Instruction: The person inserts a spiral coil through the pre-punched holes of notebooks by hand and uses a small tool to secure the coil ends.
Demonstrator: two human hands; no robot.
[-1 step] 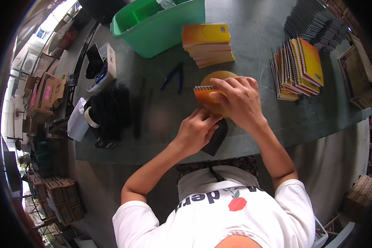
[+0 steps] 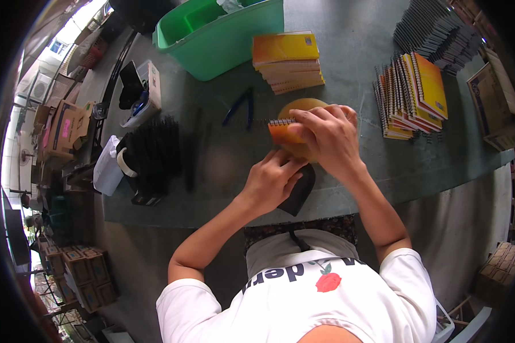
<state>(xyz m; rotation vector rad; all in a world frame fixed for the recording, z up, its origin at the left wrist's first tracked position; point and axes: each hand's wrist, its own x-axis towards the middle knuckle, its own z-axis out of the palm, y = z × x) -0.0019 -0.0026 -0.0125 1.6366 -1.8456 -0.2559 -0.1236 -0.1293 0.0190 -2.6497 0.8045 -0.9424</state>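
A small orange and yellow notebook point(image 2: 279, 134) lies in front of me, with a dark spiral coil point(image 2: 281, 121) along its far edge. The thumb and fingers of my left hand point(image 2: 270, 177) close on its near edge. My right hand point(image 2: 331, 137) bends over its right part, fingertips at the coil, and covers much of the cover. Under the notebook is a round yellowish disc point(image 2: 304, 105). Partly beneath my left hand, a black piece with a rounded end point(image 2: 299, 193) lies on the table. Blue-handled pliers point(image 2: 240, 110) rest spread to the left of the notebook.
Past the disc stands a stack of yellow notebooks point(image 2: 286, 48). Spiral-bound notebooks point(image 2: 409, 97) and dark coils point(image 2: 435, 34) sit at the right. A green bin point(image 2: 223, 48) is at the back. Black coils point(image 2: 154, 151) and a tool box point(image 2: 149, 97) lie left.
My right hand has shifted very slightly at the coil. My left hand and the things on the table stay in place.
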